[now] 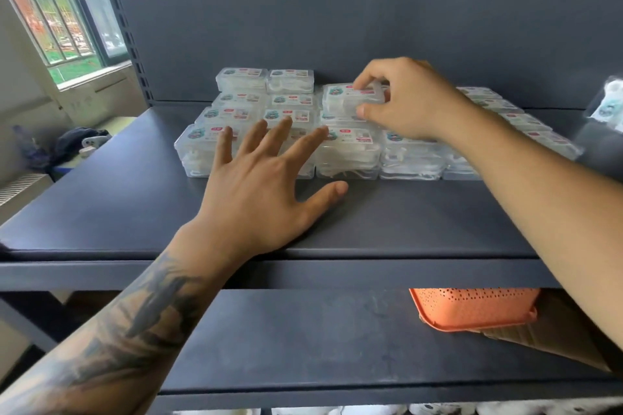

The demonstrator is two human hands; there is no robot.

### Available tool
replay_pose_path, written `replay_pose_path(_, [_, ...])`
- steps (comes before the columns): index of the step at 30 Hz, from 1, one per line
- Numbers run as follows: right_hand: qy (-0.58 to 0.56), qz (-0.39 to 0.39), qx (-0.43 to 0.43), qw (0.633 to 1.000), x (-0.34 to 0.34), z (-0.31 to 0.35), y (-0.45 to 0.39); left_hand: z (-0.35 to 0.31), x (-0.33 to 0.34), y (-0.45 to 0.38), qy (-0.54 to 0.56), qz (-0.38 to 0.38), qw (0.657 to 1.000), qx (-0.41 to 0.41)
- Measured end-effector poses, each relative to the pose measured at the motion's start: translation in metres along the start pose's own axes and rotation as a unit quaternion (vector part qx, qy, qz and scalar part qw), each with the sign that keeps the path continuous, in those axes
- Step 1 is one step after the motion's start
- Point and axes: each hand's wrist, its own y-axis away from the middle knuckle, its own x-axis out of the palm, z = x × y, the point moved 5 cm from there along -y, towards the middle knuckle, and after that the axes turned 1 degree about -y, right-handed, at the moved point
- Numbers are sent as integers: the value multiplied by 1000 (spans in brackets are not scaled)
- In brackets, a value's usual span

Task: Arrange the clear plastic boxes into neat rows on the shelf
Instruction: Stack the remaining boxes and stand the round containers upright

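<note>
Rows of clear plastic boxes fill the centre of the frame on the dark shelf. At upper centre the right hand pinches one raised box between thumb and fingertips. Below it, the left hand hovers with fingers spread over the front row.

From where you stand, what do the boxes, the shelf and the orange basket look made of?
Boxes: clear glossy plastic, since their white contents show through.
Shelf: probably painted metal, matte dark blue-grey, with a slotted upright.
Basket: orange plastic, matte, moulded with small holes.
</note>
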Motion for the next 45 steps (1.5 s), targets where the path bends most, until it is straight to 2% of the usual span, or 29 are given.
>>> replay_pose_path(8, [36,33,33,998,23,-19,-60,-1,1,0,3,-12,1000,2])
replay_pose_path(19, [48,73,73,993,41,-22,-90,0,1,-1,10,-16,1000,2])
replay_pose_path(22, [55,95,100,989,44,-25,-88,0,1,-1,12,-16,1000,2])
replay_pose_path(30, [70,109,102,986,41,-23,-81,0,1,-1,17,-20,1000,5])
replay_pose_path(36, [70,97,74,990,32,-3,-52,0,2,-2,43,-16,999,12])
replay_pose_path(45, [86,115,93,985,19,6,6,1,-4,0,38,-29,998,39])
